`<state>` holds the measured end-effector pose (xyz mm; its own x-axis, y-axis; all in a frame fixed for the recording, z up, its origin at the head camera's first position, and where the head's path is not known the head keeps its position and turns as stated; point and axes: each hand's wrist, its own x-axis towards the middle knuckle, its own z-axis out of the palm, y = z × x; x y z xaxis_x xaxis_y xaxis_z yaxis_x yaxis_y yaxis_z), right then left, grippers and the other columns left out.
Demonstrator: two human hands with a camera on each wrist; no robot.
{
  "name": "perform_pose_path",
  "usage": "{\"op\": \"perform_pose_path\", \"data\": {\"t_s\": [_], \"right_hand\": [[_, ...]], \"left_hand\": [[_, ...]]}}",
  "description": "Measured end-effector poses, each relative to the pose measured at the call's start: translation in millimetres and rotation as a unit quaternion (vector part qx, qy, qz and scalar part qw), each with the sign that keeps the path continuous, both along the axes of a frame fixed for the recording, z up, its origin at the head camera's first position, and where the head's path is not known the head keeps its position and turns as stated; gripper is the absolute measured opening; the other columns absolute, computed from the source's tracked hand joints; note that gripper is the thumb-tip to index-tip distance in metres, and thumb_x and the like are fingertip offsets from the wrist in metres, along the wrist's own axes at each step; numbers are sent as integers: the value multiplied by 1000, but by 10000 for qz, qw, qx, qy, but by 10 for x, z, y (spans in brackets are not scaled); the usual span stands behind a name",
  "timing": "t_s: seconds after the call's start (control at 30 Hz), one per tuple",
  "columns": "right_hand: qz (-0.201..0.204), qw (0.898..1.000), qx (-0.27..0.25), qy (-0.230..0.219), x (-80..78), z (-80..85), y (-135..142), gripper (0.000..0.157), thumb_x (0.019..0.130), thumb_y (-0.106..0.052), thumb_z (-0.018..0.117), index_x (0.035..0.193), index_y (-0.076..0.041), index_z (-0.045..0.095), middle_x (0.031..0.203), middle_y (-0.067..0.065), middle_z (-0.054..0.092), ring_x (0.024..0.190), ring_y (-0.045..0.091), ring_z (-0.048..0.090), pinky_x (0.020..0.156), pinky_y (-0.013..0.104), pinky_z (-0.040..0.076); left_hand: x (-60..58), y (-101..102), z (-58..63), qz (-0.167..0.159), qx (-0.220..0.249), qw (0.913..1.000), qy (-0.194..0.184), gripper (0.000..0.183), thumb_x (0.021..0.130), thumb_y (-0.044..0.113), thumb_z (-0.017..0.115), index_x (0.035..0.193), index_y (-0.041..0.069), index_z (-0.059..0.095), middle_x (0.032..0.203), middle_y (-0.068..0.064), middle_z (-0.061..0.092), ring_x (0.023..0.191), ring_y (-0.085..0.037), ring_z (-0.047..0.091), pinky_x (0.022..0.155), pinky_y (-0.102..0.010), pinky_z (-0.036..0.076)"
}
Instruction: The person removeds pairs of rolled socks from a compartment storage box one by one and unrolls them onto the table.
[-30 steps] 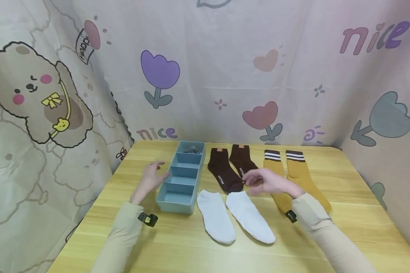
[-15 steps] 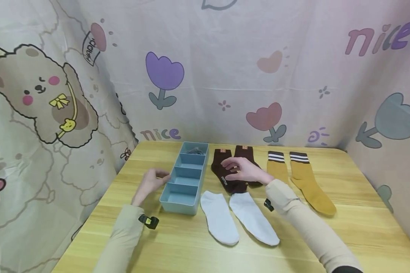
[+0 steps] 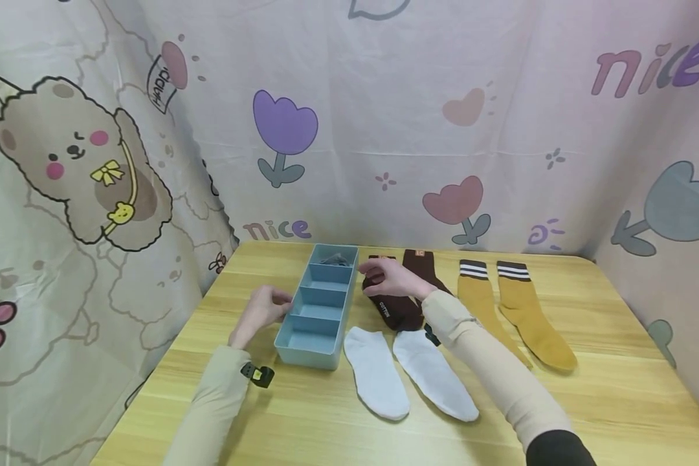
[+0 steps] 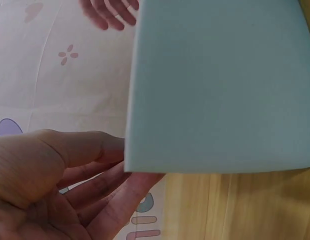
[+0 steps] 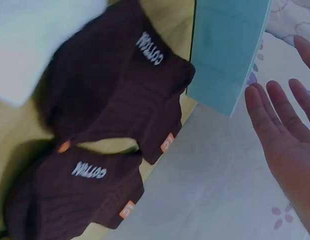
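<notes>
A light blue divided storage box [image 3: 309,358] stands lengthwise on the table, open side up. My left hand [image 3: 262,310] is at its left wall; in the left wrist view the thumb lies over the rim and the fingers reach down outside. My right hand [image 3: 397,278] hovers over a dark brown sock [image 3: 393,310] with loose, parted fingers, fingertips close to the box's right rim. The right wrist view shows those fingers [image 5: 282,107] holding nothing. A second brown sock [image 3: 421,265] lies beside the first, partly hidden by the hand.
Two white ankle socks [image 3: 375,375] [image 3: 437,378] lie right of the box, nearer me. Two mustard socks with striped cuffs [image 3: 483,301] [image 3: 536,323] lie farther right. Small dark items [image 3: 334,259] sit in the far compartment. Printed curtains [image 3: 349,129] hang behind and beside the table [image 3: 303,421].
My right hand has moved left from beside the mustard socks, across the brown socks, to near the box's right rim. The left hand has closed in on the box's left rim.
</notes>
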<state>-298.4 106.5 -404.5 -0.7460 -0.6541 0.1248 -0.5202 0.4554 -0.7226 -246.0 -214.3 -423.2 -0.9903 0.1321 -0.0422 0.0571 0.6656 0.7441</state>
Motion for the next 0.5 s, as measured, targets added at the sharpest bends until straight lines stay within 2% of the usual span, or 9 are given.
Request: {"op": "perform_pose_path", "data": {"t_s": [0.23, 0.5], "right_hand": [[36, 9994, -217, -251, -171, 14, -265, 53, 90, 0, 68, 140, 8, 50, 142, 28, 55, 132, 41, 56, 108, 53, 48], [-191, 9992, 122, -326, -376, 28, -551, 52, 93, -2, 67, 142, 4, 51, 142, 22, 58, 134, 35, 55, 112, 44, 47]], "left_hand": [[55, -44, 40, -117, 170, 9996, -181, 21, 88, -5, 66, 107, -12, 71, 95, -27, 75, 72, -24, 75, 69, -37, 63], [113, -55, 69, -138, 291, 9983, -481, 21, 86, -5, 68, 105, -13, 71, 93, -27, 74, 67, -23, 74, 66, -35, 63]]}}
